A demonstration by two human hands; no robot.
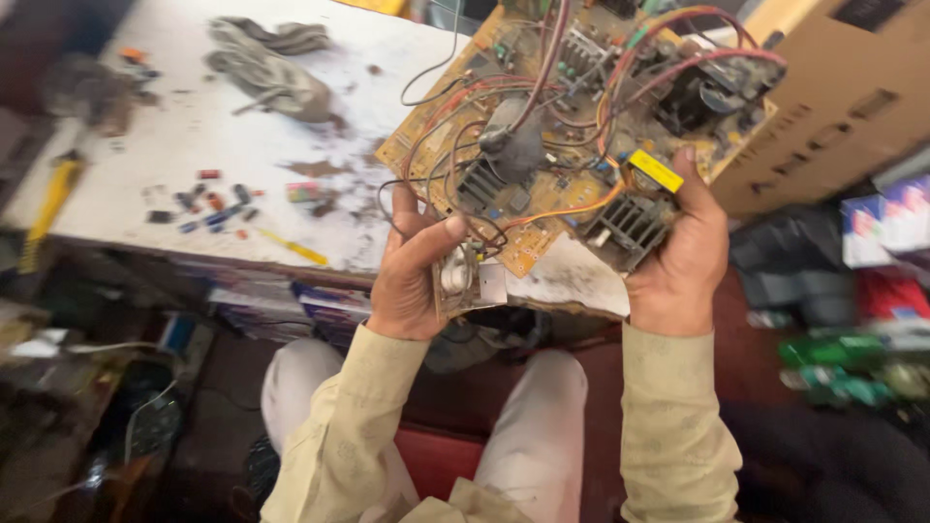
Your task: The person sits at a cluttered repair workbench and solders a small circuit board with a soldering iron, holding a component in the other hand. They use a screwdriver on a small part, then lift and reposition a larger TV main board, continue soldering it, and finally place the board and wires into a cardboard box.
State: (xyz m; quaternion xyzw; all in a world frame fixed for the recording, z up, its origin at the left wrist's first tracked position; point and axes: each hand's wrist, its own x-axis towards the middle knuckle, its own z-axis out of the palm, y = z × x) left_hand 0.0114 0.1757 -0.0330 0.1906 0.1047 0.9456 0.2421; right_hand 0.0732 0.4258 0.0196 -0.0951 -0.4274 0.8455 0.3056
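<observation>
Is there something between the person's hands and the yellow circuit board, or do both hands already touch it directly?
Nothing visible stands between them. The left hand grips the circuit board at its near corner, with loose wires running over the fingers. The right hand holds the right edge, thumb beside a yellow component.

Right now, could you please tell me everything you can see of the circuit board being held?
The circuit board is a yellowish-brown, dusty panel crowded with components: black finned heat sinks, a yellow rectangular part, and red, orange and black wires looping over it. It is held tilted above the edge of the white table. The left hand grips its lower left side, the right hand its lower right corner.
</observation>
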